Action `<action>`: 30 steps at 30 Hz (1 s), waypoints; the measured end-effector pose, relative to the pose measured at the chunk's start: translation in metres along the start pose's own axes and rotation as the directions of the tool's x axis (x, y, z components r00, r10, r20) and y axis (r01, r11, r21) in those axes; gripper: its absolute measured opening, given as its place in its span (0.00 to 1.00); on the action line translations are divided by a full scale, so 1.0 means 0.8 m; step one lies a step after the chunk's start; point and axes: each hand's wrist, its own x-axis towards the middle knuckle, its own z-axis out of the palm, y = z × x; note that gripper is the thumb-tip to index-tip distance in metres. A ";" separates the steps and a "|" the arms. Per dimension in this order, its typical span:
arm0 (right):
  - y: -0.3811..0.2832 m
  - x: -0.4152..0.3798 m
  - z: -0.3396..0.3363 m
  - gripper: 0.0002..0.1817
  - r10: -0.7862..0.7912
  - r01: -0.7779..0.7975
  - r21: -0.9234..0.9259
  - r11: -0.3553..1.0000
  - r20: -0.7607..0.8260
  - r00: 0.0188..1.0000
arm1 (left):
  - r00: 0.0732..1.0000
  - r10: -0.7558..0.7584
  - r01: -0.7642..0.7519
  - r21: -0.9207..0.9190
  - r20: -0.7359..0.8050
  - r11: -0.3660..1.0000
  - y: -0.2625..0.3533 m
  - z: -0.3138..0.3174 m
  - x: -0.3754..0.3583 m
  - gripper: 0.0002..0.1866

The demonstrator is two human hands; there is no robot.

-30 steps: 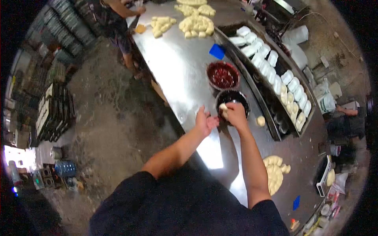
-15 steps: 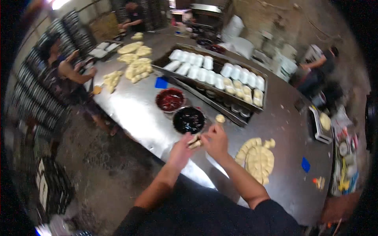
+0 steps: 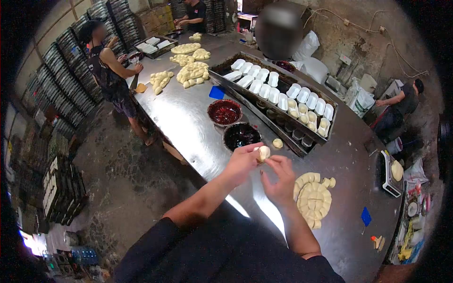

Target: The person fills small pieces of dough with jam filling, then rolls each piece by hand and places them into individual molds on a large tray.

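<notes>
Between my two hands is a small pale dough ball [image 3: 264,152]. My left hand [image 3: 242,163] closes round its left side, and the fingers of my right hand [image 3: 279,178] bend against its lower right. Just beyond them a second dough ball [image 3: 277,143] lies on the metal table [image 3: 339,165]. A bowl of dark filling [image 3: 241,136] stands behind my left hand, with a bowl of red filling [image 3: 224,112] beyond it. To the right of my right hand lies a round of cut dough pieces [image 3: 314,200].
A long tray [image 3: 222,77] holds white paper cups, some with dough. Dough heaps [image 3: 192,74] lie farther left. Blue scrapers [image 3: 366,216] and a scale [image 3: 390,181] are at the right. A co-worker [image 3: 111,70] stands left; others are at the back and right.
The dough between my hands now shows as a rounded ball instead of an elongated, folded piece. The view has shifted, so the table's contents appear farther right.
</notes>
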 end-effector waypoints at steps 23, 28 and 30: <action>0.017 -0.029 -0.007 0.13 0.276 -0.293 -0.014 0.956 -0.291 0.916 | 0.878 -0.247 0.070 0.402 0.409 0.913 -0.005 -0.012 0.016 0.28; 0.086 -0.200 0.017 0.14 0.579 -0.584 -0.113 0.804 -0.077 0.812 | 0.770 -0.567 -0.139 0.945 0.292 0.297 -0.119 -0.079 0.057 0.18; 0.091 -0.253 0.042 0.15 0.591 -0.565 -0.415 0.713 -0.076 0.803 | 0.929 -0.162 -0.270 0.907 0.334 0.323 -0.141 -0.077 0.085 0.13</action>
